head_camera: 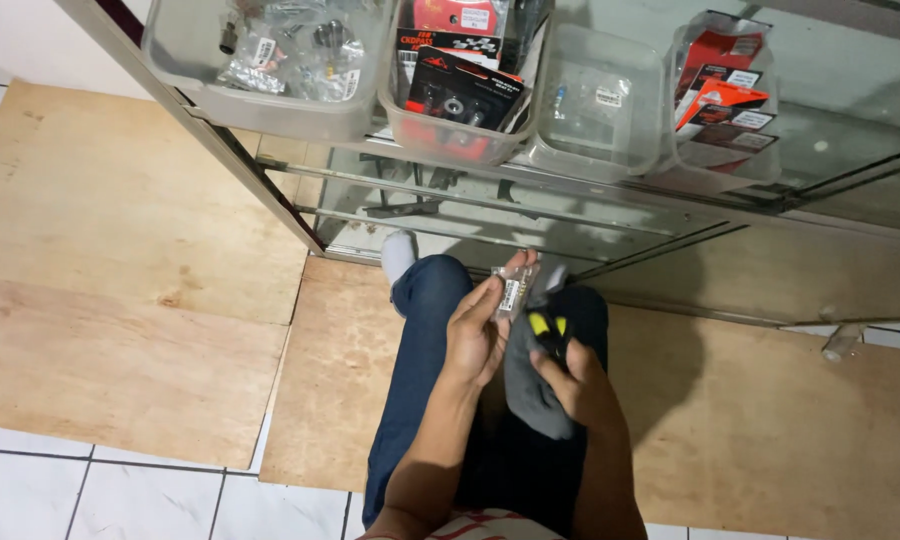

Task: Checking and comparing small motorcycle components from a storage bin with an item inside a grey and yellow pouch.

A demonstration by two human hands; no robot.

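My left hand [478,330] holds a small clear plastic packet [513,290] with a white label, pinched between thumb and fingers above my knees. My right hand [575,380] grips a dark grey cloth [528,385] together with a small black and yellow object [547,328], just right of the packet. Both hands hover over my blue jeans [420,370], close to the lower edge of a glass display cabinet [530,215].
Clear plastic bins stand on the cabinet top: one with small bagged parts [270,60], one with red and black packages [455,85], a nearly bare one [598,100], another with red cards [722,95]. Plywood sheets [120,250] cover a white tiled floor [120,495].
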